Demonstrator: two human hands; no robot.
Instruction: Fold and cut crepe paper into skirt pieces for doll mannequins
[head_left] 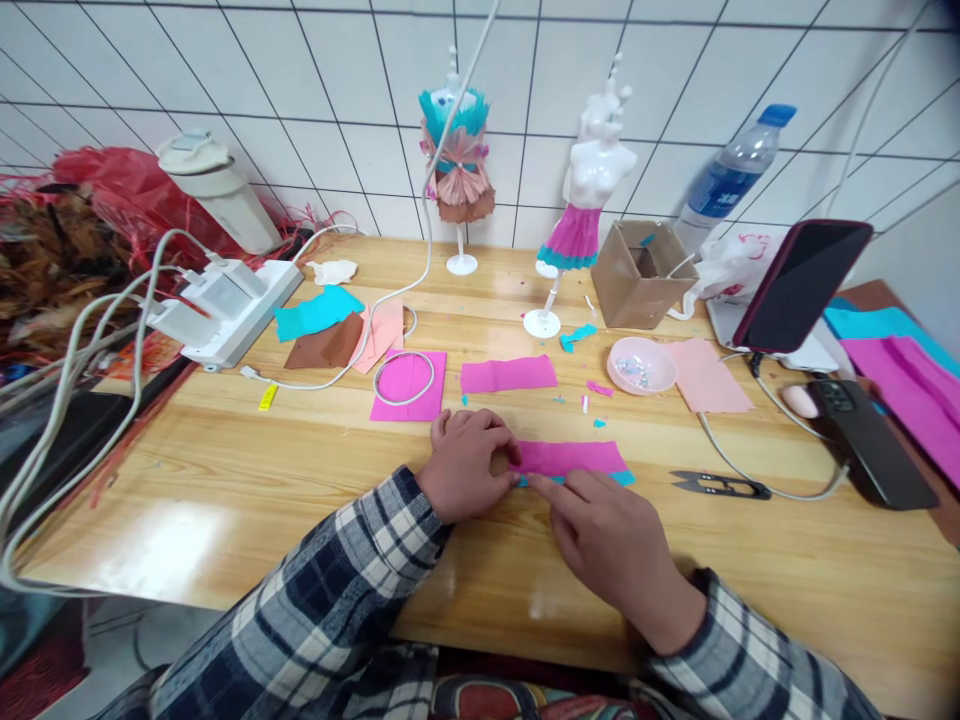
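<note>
A magenta crepe paper strip (574, 457) with a blue strip along its near edge lies flat on the table before me. My left hand (471, 466) is closed at its left end, thumb and fingertips on the paper. My right hand (611, 535) is bent over the near edge, its index fingertip on the blue border close to my left thumb; its other fingers are curled and its thumb is mostly hidden. Beyond the hands lie a second magenta strip (508, 374) and a magenta square (409, 408) with a pale ring (403, 354) on it.
Two small mannequins stand by the wall, one in a paper dress (459, 165), one in a magenta skirt (574, 236). A pink bowl (624, 381), thread snips (720, 486) and a phone (874, 440) lie right. A power strip (251, 310) with cables is left.
</note>
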